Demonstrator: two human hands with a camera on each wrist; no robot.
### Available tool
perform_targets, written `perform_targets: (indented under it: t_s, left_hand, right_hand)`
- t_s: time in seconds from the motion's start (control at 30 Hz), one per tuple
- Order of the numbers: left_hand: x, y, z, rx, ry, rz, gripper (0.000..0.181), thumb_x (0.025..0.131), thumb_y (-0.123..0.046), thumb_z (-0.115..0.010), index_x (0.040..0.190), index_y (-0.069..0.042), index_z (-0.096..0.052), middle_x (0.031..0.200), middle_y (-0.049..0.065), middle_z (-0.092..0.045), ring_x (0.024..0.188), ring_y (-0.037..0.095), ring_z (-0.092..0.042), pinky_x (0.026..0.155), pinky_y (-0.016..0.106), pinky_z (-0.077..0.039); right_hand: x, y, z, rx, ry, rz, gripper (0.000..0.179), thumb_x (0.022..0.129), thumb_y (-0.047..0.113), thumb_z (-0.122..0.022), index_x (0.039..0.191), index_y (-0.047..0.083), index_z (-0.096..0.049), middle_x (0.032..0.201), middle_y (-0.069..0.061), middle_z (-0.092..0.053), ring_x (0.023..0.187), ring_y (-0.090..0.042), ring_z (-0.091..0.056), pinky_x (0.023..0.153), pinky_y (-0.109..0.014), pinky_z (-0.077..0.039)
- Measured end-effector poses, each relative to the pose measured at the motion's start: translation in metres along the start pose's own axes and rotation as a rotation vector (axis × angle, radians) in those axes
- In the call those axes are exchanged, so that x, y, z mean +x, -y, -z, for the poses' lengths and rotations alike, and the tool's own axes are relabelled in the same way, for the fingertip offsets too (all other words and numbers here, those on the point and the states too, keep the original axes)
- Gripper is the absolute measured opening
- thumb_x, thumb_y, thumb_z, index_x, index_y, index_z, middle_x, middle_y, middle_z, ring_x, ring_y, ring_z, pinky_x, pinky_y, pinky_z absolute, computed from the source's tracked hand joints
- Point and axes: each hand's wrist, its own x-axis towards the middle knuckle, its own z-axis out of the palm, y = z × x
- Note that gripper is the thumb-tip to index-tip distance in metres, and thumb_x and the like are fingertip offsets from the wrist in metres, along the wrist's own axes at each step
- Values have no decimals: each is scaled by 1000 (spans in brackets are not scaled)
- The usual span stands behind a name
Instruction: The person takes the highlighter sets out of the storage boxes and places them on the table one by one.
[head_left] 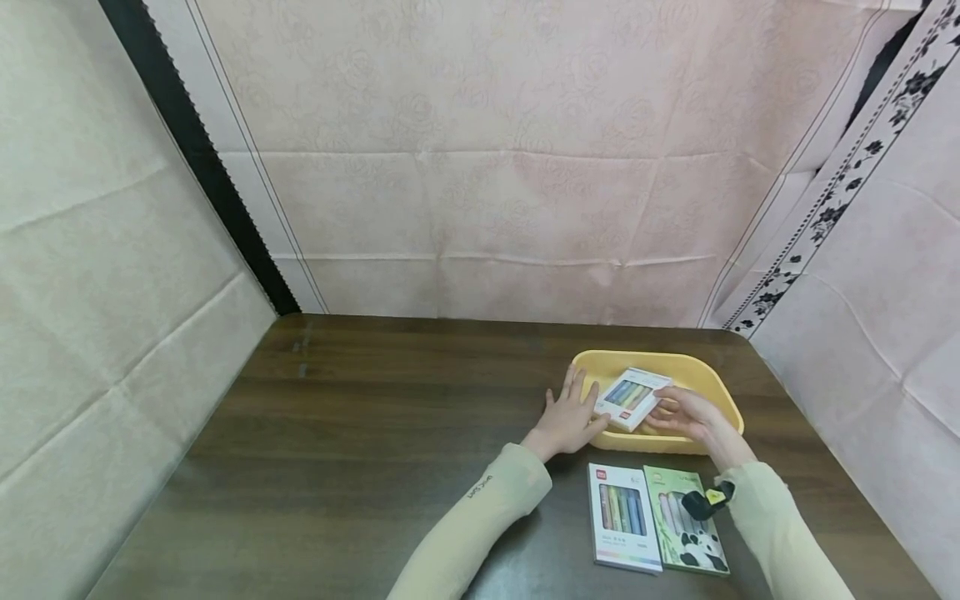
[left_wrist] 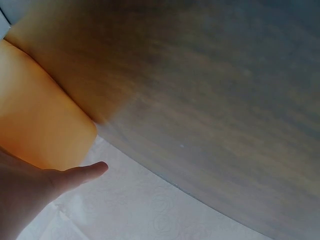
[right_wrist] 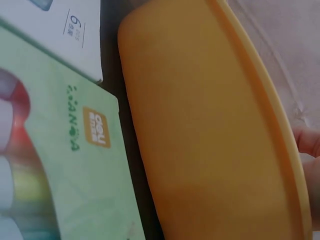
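A white box of coloured pens (head_left: 630,397) lies tilted inside the yellow plastic basket (head_left: 641,361), its windowed face up. My right hand (head_left: 686,415) reaches over the near right rim and pinches the box's right edge between thumb and fingers. At the basket's left end, my left hand (head_left: 570,419) rests with fingers spread and straight, the thumb pointing toward the box's lower left corner. The left wrist view catches part of that hand (left_wrist: 55,185) beside the basket's outer wall (left_wrist: 45,115). In the right wrist view, fingertips (right_wrist: 310,142) show beyond the rim.
In front of the basket, a second white pen box (head_left: 624,521) and a green box with pandas (head_left: 684,508) lie side by side on the dark wooden table (head_left: 360,467). Pale cloth walls (head_left: 525,208) enclose the back and both sides.
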Motion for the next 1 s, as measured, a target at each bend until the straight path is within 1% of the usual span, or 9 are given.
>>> perform_targets:
  t_s: [0.2, 0.33, 0.6, 0.73, 0.87, 1.0]
  left_hand:
    - [-1, 0, -1, 8, -9, -2, 62, 93, -52, -26, 144, -16, -24, 153, 9, -5, 141, 23, 8, 101, 58, -26]
    - [-1, 0, -1, 8, -6, -4, 63, 93, -53, -25, 144, -17, -23, 153, 9, -4, 141, 23, 9, 101, 58, -26]
    - [-1, -1, 0, 14, -6, 1, 64, 93, -55, -23, 144, -17, -22, 153, 9, -4, 141, 24, 8, 102, 58, -26]
    - [-1, -1, 0, 17, -4, 7, 65, 92, -56, -22, 144, -17, -22, 153, 9, -4, 141, 24, 8, 102, 57, -26]
    - [-1, -1, 0, 23, -1, 10, 65, 92, -56, -21, 144, -17, -21, 153, 9, -4, 141, 23, 8, 102, 57, -26]
    - [-1, -1, 0, 22, 5, 18, 65, 92, -57, -19, 144, -18, -21, 153, 8, -3, 141, 23, 9, 103, 57, -25]
  right_hand:
    - [-2, 1, 4, 3, -3, 6, 19, 92, 5, -41, 108, 13, -33, 89, -8, -56, 84, -18, -57, 80, -34, -50]
    - [-2, 2, 5, 13, -8, 10, 22, 91, 4, -43, 109, 13, -33, 89, -7, -56, 84, -18, -56, 80, -34, -50]
    - [-7, 4, 8, 59, 5, 20, 23, 92, 4, -43, 110, 13, -32, 91, -8, -55, 85, -19, -56, 79, -34, -50]
    - [-9, 4, 10, 61, 13, 31, 23, 92, 4, -42, 110, 13, -32, 90, -8, -56, 85, -19, -57, 78, -35, -49]
    - [-11, 5, 11, 53, 4, 37, 24, 93, 5, -42, 112, 14, -31, 91, -7, -55, 85, -18, -57, 78, -35, -50]
    - [-13, 5, 10, 25, -2, 45, 24, 93, 7, -43, 112, 15, -31, 91, -5, -55, 85, -17, -57, 78, -34, -50]
